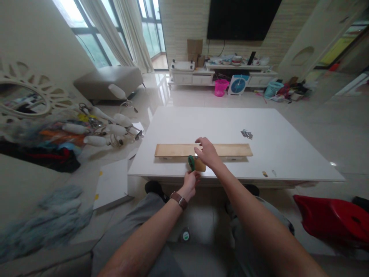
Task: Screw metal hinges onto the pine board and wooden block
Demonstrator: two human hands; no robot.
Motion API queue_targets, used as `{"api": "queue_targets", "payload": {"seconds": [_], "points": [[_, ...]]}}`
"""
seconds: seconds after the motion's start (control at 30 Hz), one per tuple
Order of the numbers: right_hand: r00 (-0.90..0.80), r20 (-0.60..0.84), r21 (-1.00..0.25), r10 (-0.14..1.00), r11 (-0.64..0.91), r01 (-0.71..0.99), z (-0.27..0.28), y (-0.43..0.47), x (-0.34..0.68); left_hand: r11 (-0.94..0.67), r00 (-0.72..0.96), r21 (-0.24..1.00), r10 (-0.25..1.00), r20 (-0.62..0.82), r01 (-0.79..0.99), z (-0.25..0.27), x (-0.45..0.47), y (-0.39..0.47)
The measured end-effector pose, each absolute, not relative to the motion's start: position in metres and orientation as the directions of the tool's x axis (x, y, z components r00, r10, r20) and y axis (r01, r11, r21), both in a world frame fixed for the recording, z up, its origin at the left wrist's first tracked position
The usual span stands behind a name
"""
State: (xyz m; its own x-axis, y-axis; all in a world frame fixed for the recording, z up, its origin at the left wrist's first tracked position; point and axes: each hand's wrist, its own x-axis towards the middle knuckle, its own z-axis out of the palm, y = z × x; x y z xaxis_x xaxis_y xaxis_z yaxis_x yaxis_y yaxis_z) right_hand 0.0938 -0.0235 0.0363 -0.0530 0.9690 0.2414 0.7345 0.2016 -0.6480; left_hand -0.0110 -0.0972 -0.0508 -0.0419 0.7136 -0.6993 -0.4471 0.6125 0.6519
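A long pale wooden board (175, 150) lies across the white table (219, 123), slightly raised above its surface. My left hand (191, 181) is at the table's near edge, fingers closed around the lower end of a green and dark oval tool (191, 162) whose exact kind I cannot make out. Beside that tool, a brown square piece (200, 165) sits against the board's near side. Over the middle of the board is my right hand (208, 153), its fingers curved and apart. A small shiny bit shows below its thumb, too small to name.
Small metal pieces (247, 134) lie on the table at the right rear. Two little items, one a brownish packet (264, 174), are near the front edge. A red stool (337, 219) stands at right, a white box (112, 182) at left. Lamp arms (115, 129) reach toward the table's left side.
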Motion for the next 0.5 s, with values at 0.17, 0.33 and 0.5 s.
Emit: {"api": "queue_targets", "payload": {"seconds": [0.17, 0.33, 0.5], "points": [[-0.130, 0.084, -0.577, 0.988, 0.154, 0.802, 0.032, -0.033, 0.098, 0.602, -0.036, 0.714, 0.755, -0.655, -0.356, -0.056, -0.016, -0.093], [-0.158, -0.068, -0.522, 0.985, 0.100, 0.847, 0.037, -0.035, 0.102, 0.594, -0.065, 0.761, 0.776, -0.628, -0.262, -0.060, -0.018, -0.091], [-0.174, -0.164, -0.511, 0.971, 0.067, 0.857, 0.045, -0.034, 0.104, 0.504, -0.143, 0.848, 0.838, -0.526, -0.167, -0.067, -0.017, -0.096]]}}
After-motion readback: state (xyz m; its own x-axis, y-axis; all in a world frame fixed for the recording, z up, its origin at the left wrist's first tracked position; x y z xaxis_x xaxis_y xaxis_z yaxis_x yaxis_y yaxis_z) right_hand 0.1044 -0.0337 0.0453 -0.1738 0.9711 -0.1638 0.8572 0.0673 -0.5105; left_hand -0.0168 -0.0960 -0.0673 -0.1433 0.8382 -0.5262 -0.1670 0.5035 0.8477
